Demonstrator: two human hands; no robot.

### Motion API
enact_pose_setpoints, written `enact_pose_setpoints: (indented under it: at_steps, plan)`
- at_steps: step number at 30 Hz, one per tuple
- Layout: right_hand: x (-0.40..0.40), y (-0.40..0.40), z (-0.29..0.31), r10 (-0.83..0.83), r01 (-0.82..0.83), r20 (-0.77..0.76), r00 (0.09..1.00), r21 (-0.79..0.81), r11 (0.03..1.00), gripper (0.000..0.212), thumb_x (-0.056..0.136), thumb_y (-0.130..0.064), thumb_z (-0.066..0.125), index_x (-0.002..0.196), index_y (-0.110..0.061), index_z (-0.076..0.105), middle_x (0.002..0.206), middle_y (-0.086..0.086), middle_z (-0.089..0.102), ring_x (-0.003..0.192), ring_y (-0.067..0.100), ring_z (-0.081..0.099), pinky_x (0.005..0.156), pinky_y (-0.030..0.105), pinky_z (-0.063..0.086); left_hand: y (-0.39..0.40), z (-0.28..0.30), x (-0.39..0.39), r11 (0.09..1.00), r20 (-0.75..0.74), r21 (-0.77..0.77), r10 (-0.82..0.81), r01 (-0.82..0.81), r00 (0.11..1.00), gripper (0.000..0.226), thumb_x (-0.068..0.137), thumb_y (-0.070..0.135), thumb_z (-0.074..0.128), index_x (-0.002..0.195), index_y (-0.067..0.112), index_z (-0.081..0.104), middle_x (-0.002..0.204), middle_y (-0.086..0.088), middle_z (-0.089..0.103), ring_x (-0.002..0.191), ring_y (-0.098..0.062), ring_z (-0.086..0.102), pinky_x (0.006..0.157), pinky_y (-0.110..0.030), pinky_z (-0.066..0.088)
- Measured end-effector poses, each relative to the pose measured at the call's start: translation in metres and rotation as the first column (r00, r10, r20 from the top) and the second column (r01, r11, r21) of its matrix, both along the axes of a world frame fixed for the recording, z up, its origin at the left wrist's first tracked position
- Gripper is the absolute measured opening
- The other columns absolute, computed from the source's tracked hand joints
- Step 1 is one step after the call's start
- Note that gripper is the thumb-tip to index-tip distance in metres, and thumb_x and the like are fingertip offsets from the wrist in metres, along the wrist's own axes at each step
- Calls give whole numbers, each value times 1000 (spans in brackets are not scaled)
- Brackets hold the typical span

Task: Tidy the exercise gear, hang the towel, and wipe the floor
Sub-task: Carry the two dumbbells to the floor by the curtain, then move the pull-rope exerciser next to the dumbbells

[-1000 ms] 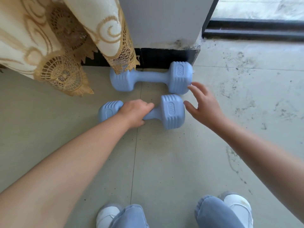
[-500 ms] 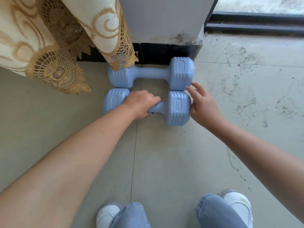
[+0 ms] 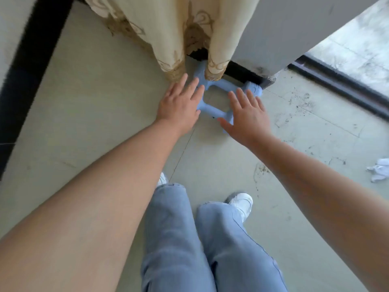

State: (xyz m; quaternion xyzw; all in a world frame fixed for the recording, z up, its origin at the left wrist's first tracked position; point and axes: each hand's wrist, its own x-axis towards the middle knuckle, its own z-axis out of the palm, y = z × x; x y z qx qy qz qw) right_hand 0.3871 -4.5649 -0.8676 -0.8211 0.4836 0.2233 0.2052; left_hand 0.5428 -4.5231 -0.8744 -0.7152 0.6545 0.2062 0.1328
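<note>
Two light blue dumbbells lie side by side on the floor against the black skirting of a grey wall. The far dumbbell [image 3: 228,85] has its left end under the curtain hem. The near dumbbell [image 3: 210,110] is partly covered by my hands. My left hand [image 3: 179,106] is open, fingers spread, over the left ends. My right hand [image 3: 246,114] is open too, palm down over the right ends. Neither hand grips anything.
A cream lace curtain [image 3: 168,32] hangs down over the dumbbells. A crumpled white cloth [image 3: 379,169] lies on the floor at the right edge. The floor [image 3: 305,114] by the dark sliding-door track [image 3: 341,81] is stained with dirt. My jeans and white shoes are below.
My left hand has let go of the near dumbbell's handle and both hands have opened and lifted back. The view has swung and risen; the dumbbells now lie together by the wall.
</note>
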Motion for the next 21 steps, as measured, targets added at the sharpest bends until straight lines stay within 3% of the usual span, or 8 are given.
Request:
enact_pose_setpoints:
  at_steps: [6, 11, 15, 18, 21]
  plan:
    - [69, 38, 159, 304, -305, 69, 950, 0, 952, 70, 94, -44, 39, 149, -11, 12, 158, 11, 9, 146, 27, 5, 119, 37, 4, 91, 168, 44, 952, 61, -34, 307, -306, 950, 67, 96, 30, 44, 149, 7, 11, 158, -10, 5, 147, -23, 1, 118, -40, 7]
    - [114, 123, 270, 592, -592, 116, 797, -38, 805, 65, 94, -43, 42, 146, -9, 20, 154, 13, 20, 144, 28, 14, 118, 38, 11, 225, 281, 42, 806, 108, -41, 591, -590, 800, 63, 99, 30, 38, 149, 4, 10, 157, -17, 9, 146, -30, 6, 117, -42, 11]
    - [130, 230, 335, 796, -797, 141, 588, -67, 600, 59, 95, -40, 41, 143, -9, 24, 151, 12, 25, 142, 27, 20, 116, 38, 16, 356, 345, 2, 627, 155, -48, 774, -778, 614, 59, 100, 31, 34, 148, 3, 12, 156, -18, 12, 145, -32, 10, 116, -42, 15]
    - [123, 330, 367, 919, -918, 143, 367, -102, 383, 61, 96, -41, 38, 145, -10, 20, 154, 9, 20, 145, 27, 13, 118, 38, 13, 456, 379, -42, 423, 148, -58, 899, -904, 411, 58, 98, 28, 41, 145, 1, 22, 153, -21, 20, 143, -35, 15, 114, -44, 21]
    - [101, 445, 389, 983, -982, 119, 138, -111, 152, 61, 97, -42, 36, 146, -11, 18, 156, 9, 15, 146, 26, 8, 119, 39, 9, 564, 401, -101, 245, 175, -130, 959, -961, 221, 58, 92, 26, 55, 137, -1, 30, 144, -26, 36, 134, -39, 33, 104, -44, 35]
